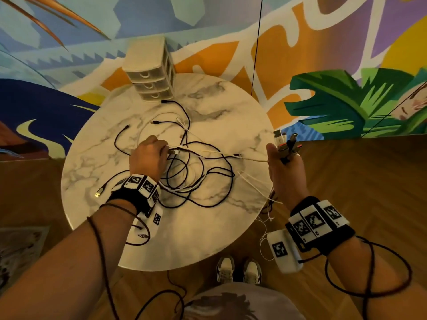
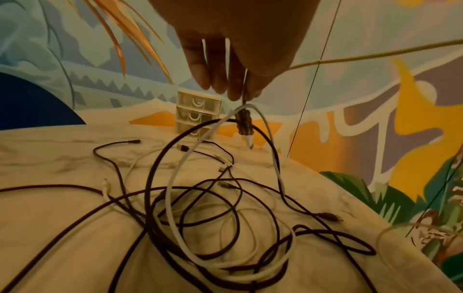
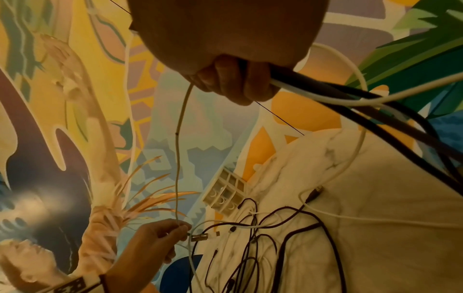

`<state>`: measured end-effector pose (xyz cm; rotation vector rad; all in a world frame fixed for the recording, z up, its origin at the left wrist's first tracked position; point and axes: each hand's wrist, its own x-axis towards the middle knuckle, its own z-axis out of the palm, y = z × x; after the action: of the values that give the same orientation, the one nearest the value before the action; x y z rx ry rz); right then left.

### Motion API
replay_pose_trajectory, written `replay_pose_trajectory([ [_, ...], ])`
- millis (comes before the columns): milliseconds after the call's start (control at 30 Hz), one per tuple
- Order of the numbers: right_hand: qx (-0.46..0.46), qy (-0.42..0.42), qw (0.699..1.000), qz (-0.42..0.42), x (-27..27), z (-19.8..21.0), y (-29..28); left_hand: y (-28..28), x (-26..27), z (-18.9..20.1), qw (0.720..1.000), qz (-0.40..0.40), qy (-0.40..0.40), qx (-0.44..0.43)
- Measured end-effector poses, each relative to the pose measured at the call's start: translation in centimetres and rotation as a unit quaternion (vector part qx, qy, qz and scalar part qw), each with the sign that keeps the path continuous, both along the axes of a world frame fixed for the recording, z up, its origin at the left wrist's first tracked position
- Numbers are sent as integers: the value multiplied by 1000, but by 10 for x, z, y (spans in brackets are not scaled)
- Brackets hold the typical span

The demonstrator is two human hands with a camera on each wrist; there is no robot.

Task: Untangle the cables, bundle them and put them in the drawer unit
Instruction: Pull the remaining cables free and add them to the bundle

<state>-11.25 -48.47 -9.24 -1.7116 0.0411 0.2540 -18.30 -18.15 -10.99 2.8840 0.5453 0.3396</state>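
Fingers of the left hand (image 1: 149, 155) pinch a connector end (image 2: 244, 123) just above the tangle of cables (image 1: 191, 172), black and white loops hanging from it down to the marble surface (image 1: 231, 107). The right hand (image 1: 285, 172), held off the surface's right edge, is curled round a gathered bunch of cable ends (image 1: 286, 143), plugs fanned upward; a pale cable (image 1: 251, 159) runs taut between the two hands.

Most of the cables lie in overlapping coils at mid-surface, not yet separated or bundled. The drawer unit (image 1: 150, 72) stands at the far edge, all three drawers closed, well apart from both hands.

Likely hazards: lifting the pinched connector while loops cross it would probably cinch the knot tighter; strands trailing over the near right edge toward the floor could drag more cable off; the plugs bunched in the right hand may slip as tension rises.

Loose plug ends lie scattered around the tangle, one USB plug (image 1: 99, 194) near the left edge. Both hands being occupied, a drawer cannot be opened without setting something down.
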Motion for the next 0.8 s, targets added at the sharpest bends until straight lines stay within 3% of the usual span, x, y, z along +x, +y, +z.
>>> replay_pose_trajectory([
  [200,-29,28,999,34,-9,-2,-2,5,3,-13,991,5,127,-32],
  [367,-114,59,981,143,-24,-7,12,23,9,-17,986,32,164,-14],
  [467,-137,69,975,161,-28,-11,17,33,13,-21,990,26,126,-63],
  [667,-114,79,981,137,-26,-18,25,35,16,-14,975,113,-11,-193],
  [800,-91,92,983,130,-24,-25,31,26,6,-20,959,113,10,-260],
])
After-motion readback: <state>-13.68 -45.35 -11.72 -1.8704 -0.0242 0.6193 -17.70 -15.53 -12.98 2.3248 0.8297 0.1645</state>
